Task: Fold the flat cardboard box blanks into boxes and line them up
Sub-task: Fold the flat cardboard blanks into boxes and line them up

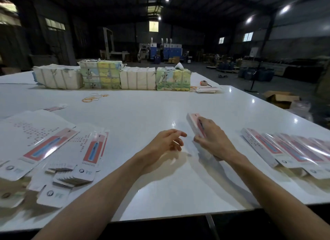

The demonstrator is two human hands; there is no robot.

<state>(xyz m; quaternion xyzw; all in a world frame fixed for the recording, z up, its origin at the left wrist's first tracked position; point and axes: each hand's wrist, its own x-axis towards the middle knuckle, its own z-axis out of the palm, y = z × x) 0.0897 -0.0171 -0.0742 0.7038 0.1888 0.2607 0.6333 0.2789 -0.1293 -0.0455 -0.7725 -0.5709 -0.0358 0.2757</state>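
Observation:
My right hand (215,139) grips a folded long white-and-pink box (193,123) just above the white table (142,114), right of centre. Its far end points away from me and its near end is hidden under my palm. My left hand (167,141) hovers beside it to the left, fingers apart and holding nothing. Several folded boxes (289,148) of the same print lie side by side in a row at the right. Flat box blanks (53,147) are spread in loose overlapping piles at the left.
Strapped bundles of packed blanks (114,77) stand in a row along the far side of the table. Yellow rubber bands (94,97) lie in front of them. A few flat blanks (208,89) and a small tape roll (203,83) sit at the far right. The table's near edge (178,216) is close to me.

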